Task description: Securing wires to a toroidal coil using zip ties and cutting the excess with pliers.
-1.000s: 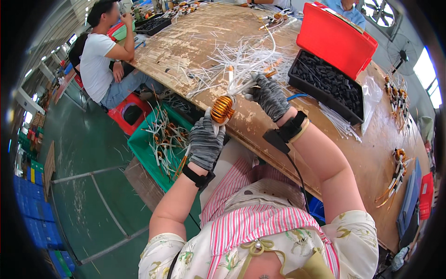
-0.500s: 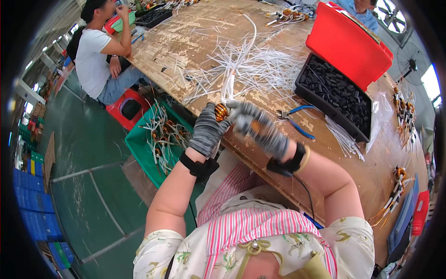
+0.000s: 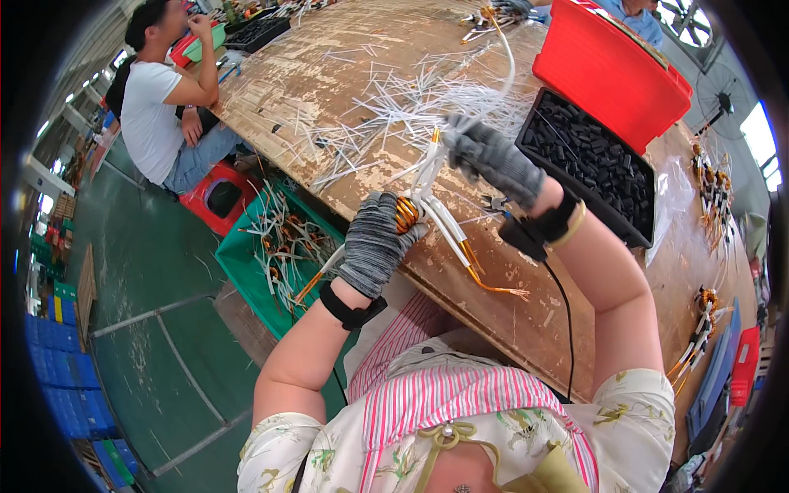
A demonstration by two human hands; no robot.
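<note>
My left hand [image 3: 371, 246], in a grey knitted glove, is closed around a copper-wound ring coil [image 3: 407, 215] over the table's near edge. White-sleeved wire leads [image 3: 448, 223] with bare copper ends fan out from the coil. Some point down to the right, one sticks out below my left hand, and a long one arcs up and away. Farther out and to the right, my gloved right hand [image 3: 497, 160] has its fingers closed on the white leads above the coil. Blue-handled pliers [image 3: 496, 203] lie by my right wrist, mostly covered by it.
Loose white sleeves [image 3: 386, 107] litter the worn wooden table [image 3: 320, 74]. A black box of small black pieces [image 3: 588, 160] stands right, beside a red bin [image 3: 612, 70]. At left, a green crate [image 3: 246, 275] holds more coils. A person [image 3: 160, 99] sits beyond it; another is opposite.
My right hand has moved from beside the coil up and to the right along the leads. The leads have spread apart, some now pointing toward the near edge. My left hand still holds the coil.
</note>
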